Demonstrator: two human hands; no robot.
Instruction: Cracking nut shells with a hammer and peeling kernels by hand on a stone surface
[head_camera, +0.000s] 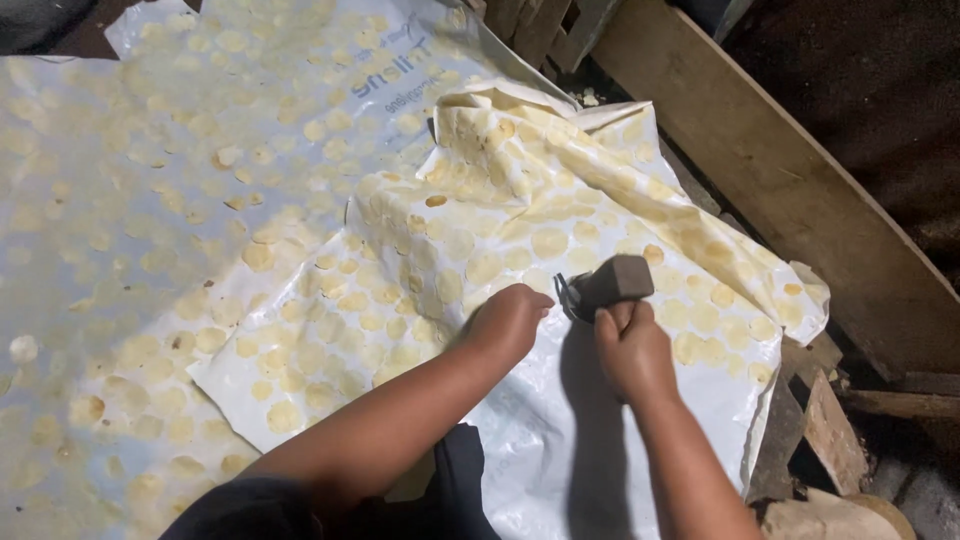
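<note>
My right hand (632, 350) grips a small dark tool with a grey block-shaped handle (612, 281), its metal end pressed against a white plastic sheet (560, 440). My left hand (507, 322) rests with curled fingers on the same sheet, just left of the tool. Several thin, round, pale yellow discs (548, 243) stick to the sheet in rows ahead of both hands. The strip of sheet near me, under my forearms, is bare white. The sheet's far edge is folded and rumpled.
A larger pale sheet (130, 200) covered with more dried discs spreads to the left and behind. Wooden planks (800, 190) run diagonally along the right side. Wood scraps and stones (830, 440) lie at the lower right.
</note>
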